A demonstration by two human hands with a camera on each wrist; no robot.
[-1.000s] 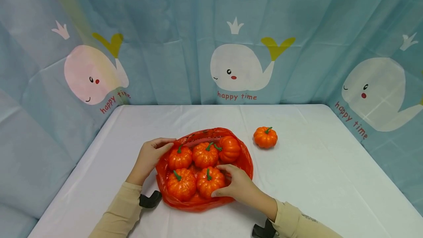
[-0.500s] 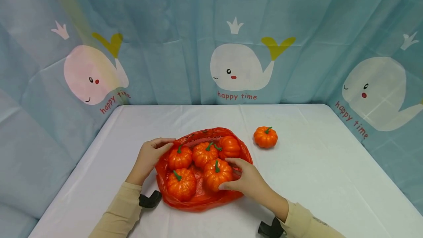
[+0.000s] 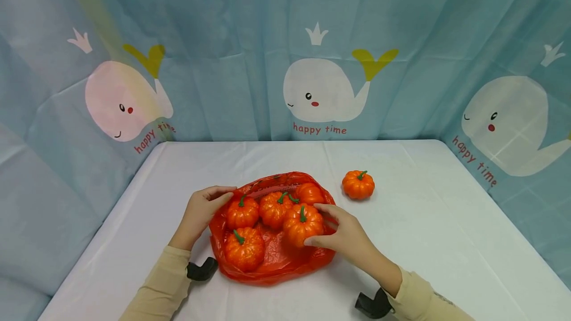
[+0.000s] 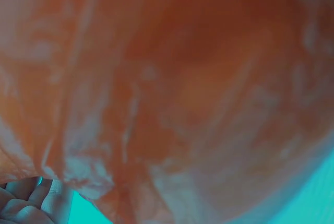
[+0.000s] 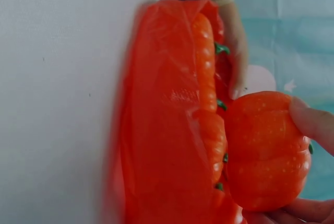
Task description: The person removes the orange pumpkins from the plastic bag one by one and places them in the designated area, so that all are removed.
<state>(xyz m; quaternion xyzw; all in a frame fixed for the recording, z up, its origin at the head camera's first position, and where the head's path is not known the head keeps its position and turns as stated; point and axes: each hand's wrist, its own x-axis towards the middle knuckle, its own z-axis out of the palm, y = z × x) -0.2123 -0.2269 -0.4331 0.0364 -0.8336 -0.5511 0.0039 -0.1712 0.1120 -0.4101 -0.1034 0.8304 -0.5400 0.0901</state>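
Slippage looks like the main risk: right grip pinches a pumpkin over the open red bag, and the skin looks glossy. Bag's right rim is close to those fingers, in the way; a sideways pull could snag it. Left grip is at the left rim, can't tell if pinching or just touching. If loose, bag may slide. Four other pumpkins inside; loose pumpkin on the bench, apart from the bag.
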